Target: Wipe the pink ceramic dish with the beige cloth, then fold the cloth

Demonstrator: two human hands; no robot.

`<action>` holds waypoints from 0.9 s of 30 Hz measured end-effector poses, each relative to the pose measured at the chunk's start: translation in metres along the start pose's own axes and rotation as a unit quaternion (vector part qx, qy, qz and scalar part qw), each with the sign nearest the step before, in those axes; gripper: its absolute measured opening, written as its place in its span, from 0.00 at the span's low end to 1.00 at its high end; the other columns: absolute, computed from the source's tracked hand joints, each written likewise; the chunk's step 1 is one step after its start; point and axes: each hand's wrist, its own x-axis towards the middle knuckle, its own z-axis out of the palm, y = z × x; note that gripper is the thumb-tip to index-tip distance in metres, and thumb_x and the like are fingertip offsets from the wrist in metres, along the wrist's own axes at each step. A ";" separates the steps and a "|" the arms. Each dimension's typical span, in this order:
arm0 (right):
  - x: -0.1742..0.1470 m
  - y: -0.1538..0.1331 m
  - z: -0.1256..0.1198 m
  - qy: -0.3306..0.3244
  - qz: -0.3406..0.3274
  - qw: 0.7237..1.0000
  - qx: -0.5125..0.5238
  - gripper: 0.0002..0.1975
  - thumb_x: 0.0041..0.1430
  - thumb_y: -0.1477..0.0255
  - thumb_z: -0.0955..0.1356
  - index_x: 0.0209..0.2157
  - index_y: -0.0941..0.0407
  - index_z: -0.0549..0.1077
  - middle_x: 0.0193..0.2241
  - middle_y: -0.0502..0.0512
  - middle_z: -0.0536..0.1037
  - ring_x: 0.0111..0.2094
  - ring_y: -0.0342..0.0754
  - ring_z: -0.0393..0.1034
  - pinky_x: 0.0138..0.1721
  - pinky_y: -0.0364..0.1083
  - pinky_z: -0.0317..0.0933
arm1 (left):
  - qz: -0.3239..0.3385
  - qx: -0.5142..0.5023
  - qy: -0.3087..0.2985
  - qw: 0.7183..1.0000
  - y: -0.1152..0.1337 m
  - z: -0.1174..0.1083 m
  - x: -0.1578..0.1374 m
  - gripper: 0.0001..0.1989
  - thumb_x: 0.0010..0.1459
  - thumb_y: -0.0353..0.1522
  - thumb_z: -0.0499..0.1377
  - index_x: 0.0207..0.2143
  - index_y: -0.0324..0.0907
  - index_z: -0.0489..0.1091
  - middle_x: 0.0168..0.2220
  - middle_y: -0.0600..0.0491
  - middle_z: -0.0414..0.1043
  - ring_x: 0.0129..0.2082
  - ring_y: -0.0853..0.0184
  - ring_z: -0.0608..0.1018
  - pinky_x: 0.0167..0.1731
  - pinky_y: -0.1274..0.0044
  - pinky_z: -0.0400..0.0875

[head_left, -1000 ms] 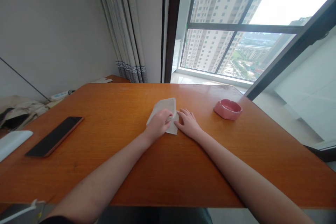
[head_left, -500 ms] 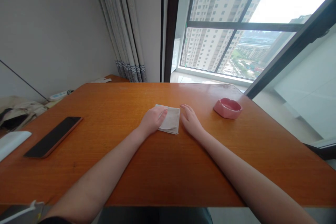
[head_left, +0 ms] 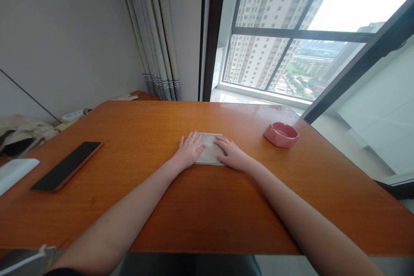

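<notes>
A folded, light grey cloth (head_left: pixel 210 150) lies flat on the wooden table (head_left: pixel 155 125) in front of me. My left hand (head_left: pixel 189 151) rests on the cloth's left edge, its fingers spread and pointing away from me. On the right edge lies my right hand (head_left: pixel 232 153), fingers also spread and reaching over the cloth. Neither hand grips it. Between the hands the middle of the cloth shows, while its two sides are partly hidden under the fingers.
A pink ashtray-like dish (head_left: pixel 281 135) stands to the right. At the left lie a black phone-like slab (head_left: pixel 67 167) with a reddish edge and a white object (head_left: pixel 17 174). Behind the table are a grey curtain (head_left: pixel 155 34) and a large window (head_left: pixel 291 34).
My right hand has moved left from beside the cloth onto its right edge. The fingers of my left hand have spread out, and the cloth now lies straighter.
</notes>
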 end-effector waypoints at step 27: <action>-0.161 0.132 -0.051 0.081 0.321 0.928 -0.173 0.26 0.53 0.69 0.61 0.55 0.59 0.64 0.43 0.64 0.70 0.45 0.57 0.69 0.47 0.50 0.60 | 0.108 0.055 -0.005 0.993 0.008 0.003 -0.004 0.27 0.62 0.44 0.44 0.60 0.43 0.56 0.64 0.47 0.50 0.64 0.59 0.52 0.62 0.62 0.44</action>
